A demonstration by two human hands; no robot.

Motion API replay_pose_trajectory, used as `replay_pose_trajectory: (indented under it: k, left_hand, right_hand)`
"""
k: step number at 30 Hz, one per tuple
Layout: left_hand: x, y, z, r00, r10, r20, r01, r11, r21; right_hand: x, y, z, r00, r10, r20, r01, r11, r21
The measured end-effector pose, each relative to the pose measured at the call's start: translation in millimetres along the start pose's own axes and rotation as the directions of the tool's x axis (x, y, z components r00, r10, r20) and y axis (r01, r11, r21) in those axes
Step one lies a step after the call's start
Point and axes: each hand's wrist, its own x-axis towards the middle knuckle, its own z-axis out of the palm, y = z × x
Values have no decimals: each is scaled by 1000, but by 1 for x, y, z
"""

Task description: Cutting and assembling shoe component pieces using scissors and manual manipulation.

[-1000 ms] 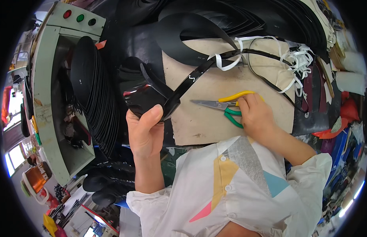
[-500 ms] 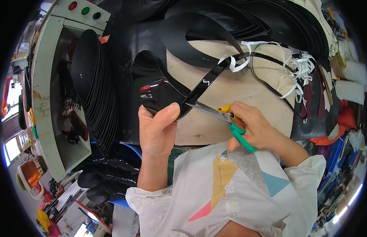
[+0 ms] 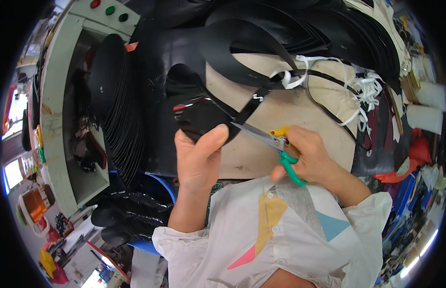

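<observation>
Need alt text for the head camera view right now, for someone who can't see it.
A person's left hand grips a black leather piece over a tan work board, while the right hand holds green and yellow handled scissors with blades at its edge. Stacks of black cut pieces stand to the left; white strips lie at right.

A glossy black sheet piece (image 3: 204,117), seemingly leather or a plastic imitation (which of the two cannot be told), is pinched in the left hand (image 3: 199,156). Bright bare-metal blades and smooth green and yellow plastic handles are seen on the scissors (image 3: 275,144) gripped by the right hand (image 3: 307,156). The worktop (image 3: 280,110) is covered by a matt beige board, scuffed and slightly rough. The stacked black pieces (image 3: 115,105) look matt. White cloth is worn as the sleeve (image 3: 194,249).
</observation>
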Motion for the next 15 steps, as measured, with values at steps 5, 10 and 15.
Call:
replay_pose_trajectory:
  k: [5, 10, 15]
  left_hand:
    - [-3, 26, 9, 884, 466, 50, -414, 727, 548]
    - [59, 136, -65, 539, 634, 554, -82, -615, 784]
    - [85, 171, -171, 976, 119, 180, -51, -682, 730]
  right_hand:
    - [-15, 4, 7, 979, 178, 99, -176, 984, -25]
    - [-30, -9, 9, 968, 213, 129, -149, 910, -388]
    - [28, -25, 2, 953, -271, 138, 304, 871, -387]
